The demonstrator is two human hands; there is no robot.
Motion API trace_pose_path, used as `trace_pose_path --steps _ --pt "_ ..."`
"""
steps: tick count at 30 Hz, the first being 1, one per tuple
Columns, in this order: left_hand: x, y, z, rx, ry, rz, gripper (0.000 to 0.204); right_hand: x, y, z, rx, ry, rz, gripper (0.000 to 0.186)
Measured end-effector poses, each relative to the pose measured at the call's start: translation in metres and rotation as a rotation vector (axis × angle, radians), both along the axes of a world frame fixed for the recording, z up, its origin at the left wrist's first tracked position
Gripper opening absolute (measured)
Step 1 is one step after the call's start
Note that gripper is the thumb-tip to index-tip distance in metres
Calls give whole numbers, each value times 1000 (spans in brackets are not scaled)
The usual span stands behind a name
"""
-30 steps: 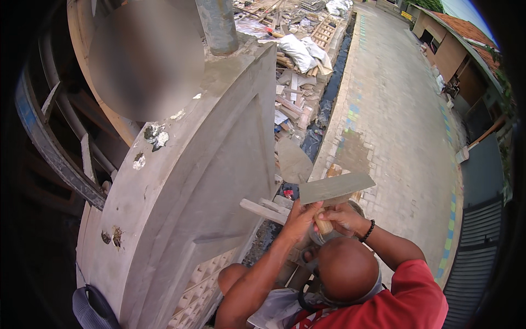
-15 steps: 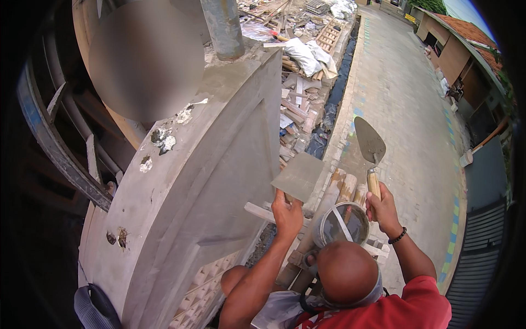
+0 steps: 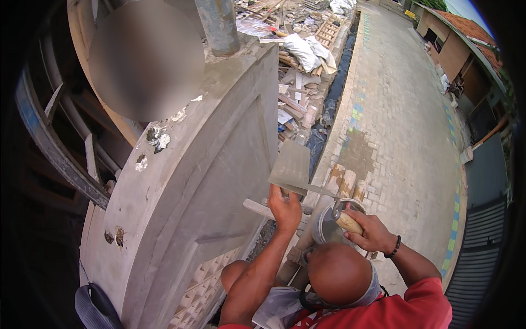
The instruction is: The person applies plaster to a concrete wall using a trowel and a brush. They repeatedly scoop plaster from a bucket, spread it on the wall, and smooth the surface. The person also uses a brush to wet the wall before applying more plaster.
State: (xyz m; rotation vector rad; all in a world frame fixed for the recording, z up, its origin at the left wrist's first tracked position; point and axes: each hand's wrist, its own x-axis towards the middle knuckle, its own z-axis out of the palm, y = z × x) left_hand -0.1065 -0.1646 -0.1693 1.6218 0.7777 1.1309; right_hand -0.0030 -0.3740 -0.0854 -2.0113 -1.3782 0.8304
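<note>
My left hand point(image 3: 285, 208) is closed around the handle under a flat, grey, square plastering hawk point(image 3: 291, 163), held level beside the wall. My right hand point(image 3: 374, 233) grips a trowel by its wooden handle point(image 3: 349, 222). The trowel's blade point(image 3: 322, 190) shows nearly edge-on, its tip reaching the hawk's near edge; whether it touches, I cannot tell. Below the trowel is a round bucket point(image 3: 323, 227) with grey, wet-looking contents, partly hidden by my right hand and the trowel.
A grey rendered wall point(image 3: 219, 148) with pitted holes curves along the left, carrying a metal post point(image 3: 217, 27). Bamboo poles point(image 3: 346, 183) lie beyond the bucket. Past them run a drainage ditch point(image 3: 335, 90), rubble with white sacks point(image 3: 301, 52), and a paved lane point(image 3: 405, 109).
My right hand has lowered and turned the trowel from upright to nearly edge-on, bringing its blade leftward to the hawk. The hawk has shifted slightly left and turned a little.
</note>
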Motion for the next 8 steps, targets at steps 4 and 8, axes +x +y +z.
trace_pose_path --steps 4,8 --pt "-1 0 -1 29 18 14 37 1 6 -13 32 -159 1 51" --pt "-2 -3 -2 -25 67 0 39 10 22 -19 -88 -158 -98 54"
